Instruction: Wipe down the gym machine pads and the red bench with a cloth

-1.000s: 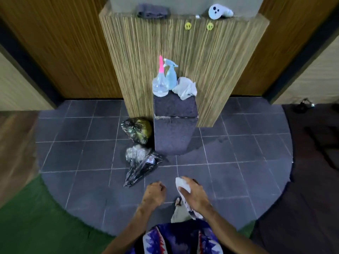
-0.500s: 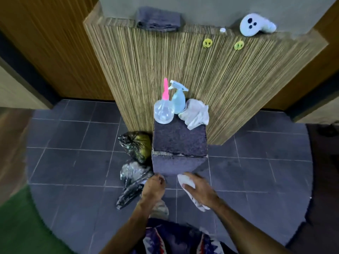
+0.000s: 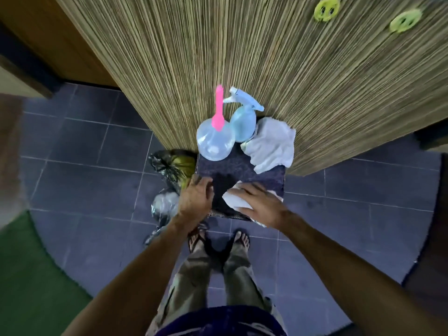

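My right hand point(image 3: 260, 204) presses a white cloth point(image 3: 234, 202) flat onto the near part of a dark carpeted block point(image 3: 244, 172). My left hand point(image 3: 196, 200) rests on the block's near left edge, fingers loosely curled, holding nothing that I can see. At the block's far end stand a clear spray bottle with a pink nozzle point(image 3: 215, 139) and a light blue spray bottle point(image 3: 243, 122). A second crumpled white cloth point(image 3: 271, 145) lies beside them on the right. No gym machine or red bench is in view.
A striped wooden counter front point(image 3: 266, 57) rises right behind the block. Plastic bags point(image 3: 169, 166) lie on the grey tiled floor point(image 3: 84, 170) to the block's left. My sandalled feet point(image 3: 218, 241) stand just before the block. Green matting point(image 3: 31, 275) covers the floor at the lower left.
I have stepped up to the block. Both hands moved forward from above the floor onto its top, and the cloth in my right hand now lies pressed against it.
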The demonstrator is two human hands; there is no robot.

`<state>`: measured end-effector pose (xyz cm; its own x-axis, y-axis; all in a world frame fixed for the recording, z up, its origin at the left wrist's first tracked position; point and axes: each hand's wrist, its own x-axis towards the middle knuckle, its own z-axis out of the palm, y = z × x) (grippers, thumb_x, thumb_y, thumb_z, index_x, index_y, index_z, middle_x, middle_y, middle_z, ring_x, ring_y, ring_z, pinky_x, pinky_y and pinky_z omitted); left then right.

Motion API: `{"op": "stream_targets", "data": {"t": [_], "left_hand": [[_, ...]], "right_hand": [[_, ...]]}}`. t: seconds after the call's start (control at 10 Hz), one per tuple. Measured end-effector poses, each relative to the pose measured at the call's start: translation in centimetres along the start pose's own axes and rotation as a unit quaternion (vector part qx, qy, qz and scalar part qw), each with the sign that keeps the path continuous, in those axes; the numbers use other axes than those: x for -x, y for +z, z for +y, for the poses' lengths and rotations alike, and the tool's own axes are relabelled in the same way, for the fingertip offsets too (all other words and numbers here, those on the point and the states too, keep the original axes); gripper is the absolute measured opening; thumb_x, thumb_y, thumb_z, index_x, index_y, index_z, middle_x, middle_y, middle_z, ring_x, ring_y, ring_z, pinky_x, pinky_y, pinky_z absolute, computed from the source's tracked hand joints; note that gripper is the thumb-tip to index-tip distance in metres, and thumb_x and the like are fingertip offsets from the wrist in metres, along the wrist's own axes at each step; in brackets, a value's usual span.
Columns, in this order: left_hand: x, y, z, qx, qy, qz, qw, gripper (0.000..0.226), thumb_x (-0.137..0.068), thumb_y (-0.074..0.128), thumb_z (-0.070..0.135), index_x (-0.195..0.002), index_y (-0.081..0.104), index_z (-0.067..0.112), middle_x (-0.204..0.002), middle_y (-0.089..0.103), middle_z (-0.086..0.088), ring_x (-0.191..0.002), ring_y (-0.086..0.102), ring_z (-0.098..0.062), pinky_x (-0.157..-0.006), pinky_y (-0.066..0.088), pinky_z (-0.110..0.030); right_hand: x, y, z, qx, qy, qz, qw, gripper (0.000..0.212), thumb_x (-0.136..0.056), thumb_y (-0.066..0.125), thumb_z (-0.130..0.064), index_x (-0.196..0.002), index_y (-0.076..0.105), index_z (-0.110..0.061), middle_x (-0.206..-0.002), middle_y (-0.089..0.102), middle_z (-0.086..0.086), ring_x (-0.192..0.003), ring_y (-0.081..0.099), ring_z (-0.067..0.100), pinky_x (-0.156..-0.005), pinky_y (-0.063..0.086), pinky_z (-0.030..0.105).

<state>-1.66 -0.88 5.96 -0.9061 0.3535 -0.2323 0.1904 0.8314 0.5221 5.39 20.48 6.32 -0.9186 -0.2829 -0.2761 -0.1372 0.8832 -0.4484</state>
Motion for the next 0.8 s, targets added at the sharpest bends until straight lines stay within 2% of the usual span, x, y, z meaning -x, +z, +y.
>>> {"op": "stream_targets", "data": {"t": [0.1, 0.2, 0.3, 0.4, 0.5, 0.6, 0.7, 0.8], "left_hand": [[-1.6, 2.4, -2.0, -0.076, 0.071, 0.000, 0.995, 0.040, -0.094, 0.052, 0.025, -0.132, 0.054, 0.015, -0.144, 0.047, -0.015, -0.129, 0.049, -0.039, -0.103, 0.047, -0.052], [-2.3, 4.8, -3.8, -0.125, 0.127, -0.015, 0.984, 0.054, -0.098, 0.041, 0.034, -0.147, 0.040, 0.013, -0.159, 0.028, -0.017, -0.146, 0.029, -0.037, -0.115, 0.034, -0.048], [-2.4, 6.2, -4.4, -0.154, 0.146, -0.004, 0.977, 0.057, -0.102, 0.039, 0.036, -0.153, 0.028, 0.012, -0.163, 0.017, -0.015, -0.152, 0.014, -0.032, -0.123, 0.022, -0.047], [-2.3, 7.2, -4.8, -0.163, 0.145, 0.013, 0.976, 0.058, -0.103, 0.037, 0.037, -0.154, 0.024, 0.012, -0.164, 0.014, -0.014, -0.154, 0.009, -0.029, -0.124, 0.019, -0.047], [-2.5, 7.8, -5.1, -0.171, 0.144, 0.038, 0.974, 0.058, -0.102, 0.039, 0.036, -0.154, 0.027, 0.013, -0.164, 0.015, -0.013, -0.153, 0.011, -0.029, -0.123, 0.020, -0.046], [-2.0, 8.0, -4.9, -0.170, 0.139, 0.030, 0.975, 0.058, -0.102, 0.038, 0.037, -0.154, 0.025, 0.014, -0.164, 0.015, -0.013, -0.153, 0.010, -0.028, -0.124, 0.018, -0.045], [-2.7, 6.5, -4.3, -0.156, 0.143, 0.003, 0.977, 0.057, -0.103, 0.036, 0.037, -0.154, 0.027, 0.013, -0.164, 0.014, -0.012, -0.153, 0.011, -0.029, -0.123, 0.021, -0.046], [-0.2, 4.0, -3.8, -0.104, 0.144, 0.007, 0.984, 0.056, -0.102, 0.036, 0.039, -0.151, 0.034, 0.012, -0.163, 0.020, -0.011, -0.150, 0.023, -0.030, -0.119, 0.029, -0.044]], "right_hand": [[-1.6, 0.9, 2.6, 0.066, -0.117, 0.040, 0.990, 0.058, -0.089, 0.073, -0.032, -0.142, 0.051, -0.024, -0.140, 0.054, 0.006, -0.129, 0.041, 0.025, -0.105, 0.039, 0.033], [-2.5, 2.5, 4.8, 0.085, -0.159, 0.043, 0.983, 0.061, -0.086, 0.076, -0.032, -0.141, 0.052, -0.022, -0.144, 0.052, 0.009, -0.134, 0.047, 0.032, -0.108, 0.043, 0.038], [-2.6, 4.1, 6.5, 0.114, -0.186, 0.044, 0.975, 0.057, -0.093, 0.067, -0.039, -0.145, 0.047, -0.027, -0.156, 0.041, 0.009, -0.146, 0.035, 0.033, -0.112, 0.042, 0.047], [-2.7, 5.3, 7.2, 0.133, -0.192, 0.067, 0.970, 0.055, -0.094, 0.061, -0.042, -0.145, 0.046, -0.031, -0.158, 0.038, 0.008, -0.148, 0.032, 0.031, -0.110, 0.042, 0.046], [-2.8, 5.4, 7.4, 0.162, -0.191, 0.089, 0.964, 0.054, -0.092, 0.053, -0.046, -0.144, 0.049, -0.034, -0.155, 0.044, 0.007, -0.144, 0.039, 0.030, -0.106, 0.039, 0.040], [-2.6, 5.2, 6.9, 0.146, -0.193, 0.075, 0.967, 0.055, -0.093, 0.056, -0.046, -0.145, 0.048, -0.032, -0.156, 0.042, 0.008, -0.146, 0.036, 0.031, -0.113, 0.029, 0.041], [-2.4, 3.6, 6.1, 0.117, -0.175, 0.043, 0.977, 0.055, -0.099, 0.051, -0.050, -0.150, 0.041, -0.031, -0.163, 0.029, 0.007, -0.153, 0.017, 0.030, -0.123, 0.018, 0.052], [-0.6, 0.7, 4.4, 0.066, -0.093, 0.102, 0.988, 0.056, -0.100, 0.047, -0.057, -0.149, 0.044, -0.031, -0.164, 0.027, 0.003, -0.155, 0.015, 0.026, -0.121, 0.020, 0.057]]}}
